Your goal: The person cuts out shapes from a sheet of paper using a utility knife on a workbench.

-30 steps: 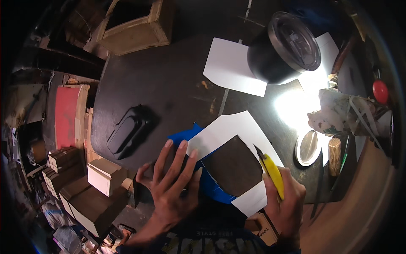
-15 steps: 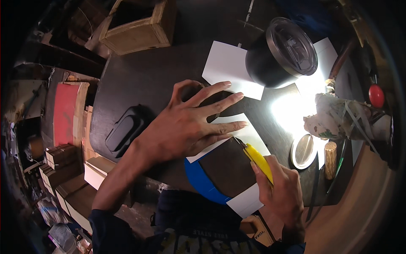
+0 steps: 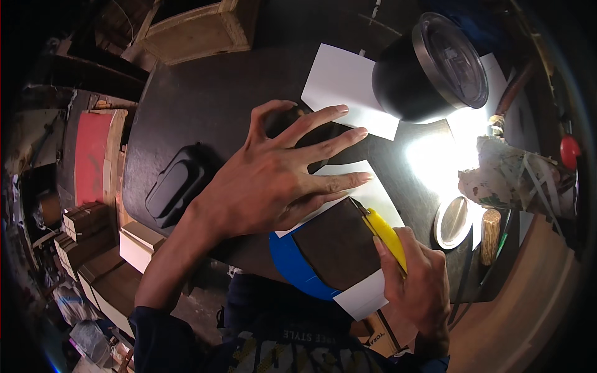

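Note:
My left hand (image 3: 267, 177) lies palm down with its fingers spread, over a dark object mostly hidden beneath it and the edge of a white sheet (image 3: 384, 189). In my right hand (image 3: 418, 273) is a yellow utility knife (image 3: 387, 236), its blade pointing away from me toward the left fingertips. The blade tip is at the upper right corner of a dark brown flat piece (image 3: 339, 245). Along that piece's left and near side shows a curved blue piece (image 3: 295, 270). Another white piece of paper (image 3: 364, 297) sticks out by the right wrist.
Beyond my hands stand a black lidded tumbler (image 3: 407, 81) and a white sheet (image 3: 339, 81). A bright lamp (image 3: 497, 171), a round metal-rimmed disc (image 3: 452, 222) and a wooden peg (image 3: 490, 236) are at right. A black case (image 3: 177, 186) lies left; a wooden box (image 3: 199, 34) stands at the far edge.
The view has shifted a little, so the tumbler and lamp sit farther right. Both hands keep nearly the same pose, and the knife stays at the brown piece's corner.

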Demonstrator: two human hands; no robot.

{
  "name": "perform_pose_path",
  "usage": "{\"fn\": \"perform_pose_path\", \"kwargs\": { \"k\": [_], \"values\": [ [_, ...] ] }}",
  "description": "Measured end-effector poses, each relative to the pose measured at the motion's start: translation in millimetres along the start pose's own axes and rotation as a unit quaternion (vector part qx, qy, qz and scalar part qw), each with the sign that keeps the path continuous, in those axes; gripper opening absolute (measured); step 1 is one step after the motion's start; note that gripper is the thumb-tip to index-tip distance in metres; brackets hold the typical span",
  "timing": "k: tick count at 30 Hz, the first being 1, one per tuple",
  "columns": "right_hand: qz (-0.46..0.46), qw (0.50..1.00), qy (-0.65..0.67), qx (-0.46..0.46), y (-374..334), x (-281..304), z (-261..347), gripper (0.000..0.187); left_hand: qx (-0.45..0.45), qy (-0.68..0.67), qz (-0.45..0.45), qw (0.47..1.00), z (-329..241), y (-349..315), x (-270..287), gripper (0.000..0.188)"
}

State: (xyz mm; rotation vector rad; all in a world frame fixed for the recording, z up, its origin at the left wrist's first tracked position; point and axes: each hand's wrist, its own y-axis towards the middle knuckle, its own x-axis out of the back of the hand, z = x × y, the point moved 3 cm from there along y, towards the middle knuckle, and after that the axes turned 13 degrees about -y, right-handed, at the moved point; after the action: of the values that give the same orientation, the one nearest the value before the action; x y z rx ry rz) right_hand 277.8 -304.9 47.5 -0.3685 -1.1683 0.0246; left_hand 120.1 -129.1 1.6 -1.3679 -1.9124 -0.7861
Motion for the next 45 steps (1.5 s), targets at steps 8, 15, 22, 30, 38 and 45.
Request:
{"fn": "perform_pose_path", "kwargs": {
  "k": [8,15,22,30,38,45],
  "values": [
    [0.025,0.998,-0.062,0.004,0.7,0.9,3.3,0.023,-0.006,0.006,-0.005,1.000,-0.1,0.6,-1.3,0.039],
    [0.072,0.993,-0.091,-0.003,0.9,-0.8,0.1,0.028,-0.013,0.034,-0.025,0.999,-1.5,1.8,-1.2,0.032],
    [0.076,0.993,-0.089,-0.004,-0.8,-0.4,3.0,0.028,-0.013,0.044,-0.031,0.998,-0.3,0.3,-0.7,0.031],
    [0.079,0.993,-0.084,-0.007,-2.8,-0.1,0.7,0.028,-0.013,0.041,-0.032,0.999,0.0,1.0,-1.4,0.030],
    [0.079,0.994,-0.072,-0.008,-13.5,-1.0,-6.3,0.032,-0.012,0.047,-0.032,0.998,-0.7,2.3,-0.3,0.029],
    [0.089,0.993,-0.075,-0.011,-19.8,-0.3,-9.5,0.036,-0.008,0.042,-0.030,0.999,0.3,2.9,-1.0,0.029]
  ]
}}
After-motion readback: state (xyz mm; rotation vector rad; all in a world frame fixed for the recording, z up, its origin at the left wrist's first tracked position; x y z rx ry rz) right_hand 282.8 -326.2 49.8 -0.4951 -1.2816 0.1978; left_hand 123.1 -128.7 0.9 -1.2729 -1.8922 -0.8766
